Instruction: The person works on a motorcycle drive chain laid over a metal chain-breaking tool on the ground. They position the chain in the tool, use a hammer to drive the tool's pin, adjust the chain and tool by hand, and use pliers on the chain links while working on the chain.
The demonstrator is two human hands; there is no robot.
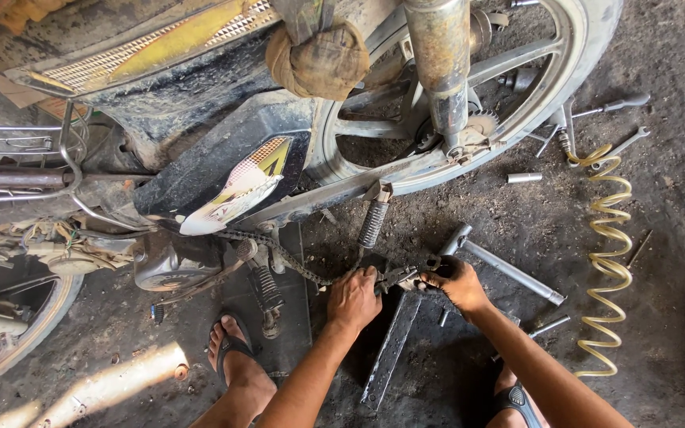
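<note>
Your left hand [353, 297] pinches the drive chain [283, 255] at centre frame; your right hand [457, 284] clamps its fingers on the chain's free end beside it. Chain runs up-left toward the motorcycle [200, 119], looks greasy, heavy and limp, so likely slippery: grip by the side plates.

Chain [295, 265] end hidden under left hand [352, 299] and right hand [457, 284], grip on small tool there too dark to tell, motorcycle rear wheel [517, 87] above chain cut off by top edge, second wheel [9, 333] left of chain cut by left edge
</note>
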